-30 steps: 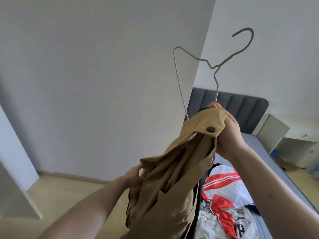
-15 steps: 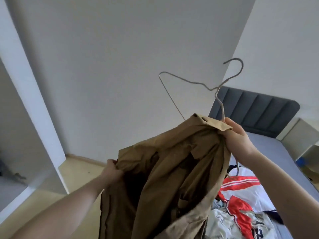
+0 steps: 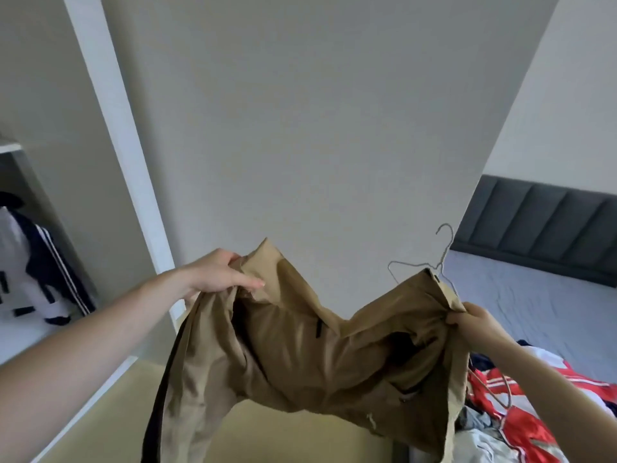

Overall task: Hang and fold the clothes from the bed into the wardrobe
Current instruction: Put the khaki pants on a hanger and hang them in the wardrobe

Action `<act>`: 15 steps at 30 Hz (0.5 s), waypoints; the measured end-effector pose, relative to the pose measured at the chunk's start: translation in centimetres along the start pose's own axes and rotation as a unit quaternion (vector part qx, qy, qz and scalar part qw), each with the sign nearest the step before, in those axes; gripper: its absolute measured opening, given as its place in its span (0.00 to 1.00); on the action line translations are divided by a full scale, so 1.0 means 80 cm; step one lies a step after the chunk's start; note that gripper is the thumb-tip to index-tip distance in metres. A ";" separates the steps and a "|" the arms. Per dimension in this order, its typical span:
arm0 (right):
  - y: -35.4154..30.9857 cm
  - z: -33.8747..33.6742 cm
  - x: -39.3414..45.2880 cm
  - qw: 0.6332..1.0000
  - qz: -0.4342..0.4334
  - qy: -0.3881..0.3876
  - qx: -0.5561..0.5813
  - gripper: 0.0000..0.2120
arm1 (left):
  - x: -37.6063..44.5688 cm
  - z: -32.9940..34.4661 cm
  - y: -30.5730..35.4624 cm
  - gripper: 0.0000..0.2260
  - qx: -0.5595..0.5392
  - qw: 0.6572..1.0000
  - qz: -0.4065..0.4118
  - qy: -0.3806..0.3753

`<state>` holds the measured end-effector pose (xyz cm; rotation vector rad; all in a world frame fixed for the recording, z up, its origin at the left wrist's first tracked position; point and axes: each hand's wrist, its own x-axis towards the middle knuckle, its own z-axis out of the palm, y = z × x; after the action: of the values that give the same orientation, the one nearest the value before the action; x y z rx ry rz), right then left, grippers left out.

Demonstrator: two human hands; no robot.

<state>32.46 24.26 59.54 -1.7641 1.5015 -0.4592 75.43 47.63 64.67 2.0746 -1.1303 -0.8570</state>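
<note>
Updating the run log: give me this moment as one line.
left hand: grips khaki garment | right hand: grips garment and wire hanger | garment: spread between hands, not yet hung

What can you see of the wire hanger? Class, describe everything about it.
The wire hanger is thin, grey and metallic-looking, with an open hook at the top and a twisted neck. It is held up tilted, its hook towards the grey headboard. Its lower part is hidden behind the tan garment; a loop shows below the right hand, which grips garment and hanger together.
</note>
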 end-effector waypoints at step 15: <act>-0.031 0.033 -0.005 0.990 -0.100 -0.045 -0.093 0.10 | -0.024 -0.023 0.035 0.16 -0.032 0.986 0.088 0.137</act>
<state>35.84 25.52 59.74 -2.0656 1.3478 -0.3411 74.71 48.48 68.36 1.9353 -1.1001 -0.4988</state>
